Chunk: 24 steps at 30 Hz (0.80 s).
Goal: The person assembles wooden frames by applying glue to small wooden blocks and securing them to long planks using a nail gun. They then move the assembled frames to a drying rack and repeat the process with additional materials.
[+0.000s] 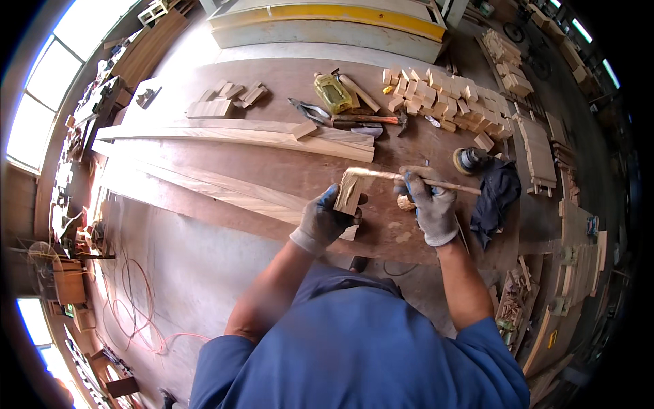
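My left hand (321,219), in a grey and blue work glove, is closed around a small wooden block (348,196) with a tan, paste-like smear on its upper face. A thin wooden stick (460,187) is gripped in my gloved right hand (434,210). The stick's pale, coated end touches or hovers just over the block's top edge; I cannot tell which. Beside the right hand, partly hidden by it, sits a small round light-brown object (405,202). To the right lie a dark cloth (499,198) and a round power tool, possibly a sander (469,160).
Long boards (225,134) stretch left across the brown worktable (272,82). Farther back are a hammer (378,118), pliers (310,110) and a bottle of yellow liquid (332,93). Many wooden blocks (443,95) are heaped at the back right. Hoses (146,310) trail over the floor at left.
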Each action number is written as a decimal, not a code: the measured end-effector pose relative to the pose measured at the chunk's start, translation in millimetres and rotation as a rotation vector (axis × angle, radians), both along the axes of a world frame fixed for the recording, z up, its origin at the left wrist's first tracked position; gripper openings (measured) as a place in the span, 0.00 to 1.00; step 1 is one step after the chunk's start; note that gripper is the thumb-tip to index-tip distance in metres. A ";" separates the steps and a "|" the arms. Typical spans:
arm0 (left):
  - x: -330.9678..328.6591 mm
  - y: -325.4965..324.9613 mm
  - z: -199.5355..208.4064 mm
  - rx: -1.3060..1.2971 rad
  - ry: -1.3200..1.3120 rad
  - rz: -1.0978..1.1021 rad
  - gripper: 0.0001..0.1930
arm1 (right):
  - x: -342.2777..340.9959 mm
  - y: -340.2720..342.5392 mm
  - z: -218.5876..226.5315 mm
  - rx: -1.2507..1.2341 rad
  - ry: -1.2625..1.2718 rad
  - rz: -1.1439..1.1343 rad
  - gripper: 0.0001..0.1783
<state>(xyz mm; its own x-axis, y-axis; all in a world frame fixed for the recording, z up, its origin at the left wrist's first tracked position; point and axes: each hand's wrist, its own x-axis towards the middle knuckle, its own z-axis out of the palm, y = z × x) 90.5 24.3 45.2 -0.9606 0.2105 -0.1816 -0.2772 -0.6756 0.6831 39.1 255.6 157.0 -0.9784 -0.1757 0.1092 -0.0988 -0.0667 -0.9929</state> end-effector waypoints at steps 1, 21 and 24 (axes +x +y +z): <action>1.4 -4.0 0.4 -0.034 0.026 0.002 0.18 | 1.4 -6.6 3.1 -0.010 0.073 -0.030 0.10; 9.5 -75.5 6.7 0.126 -0.073 0.144 0.17 | 31.9 -88.4 23.0 0.362 0.375 0.276 0.07; 15.6 -75.7 11.0 -0.375 0.150 0.194 0.17 | 35.3 -84.9 29.7 0.301 0.244 0.316 0.08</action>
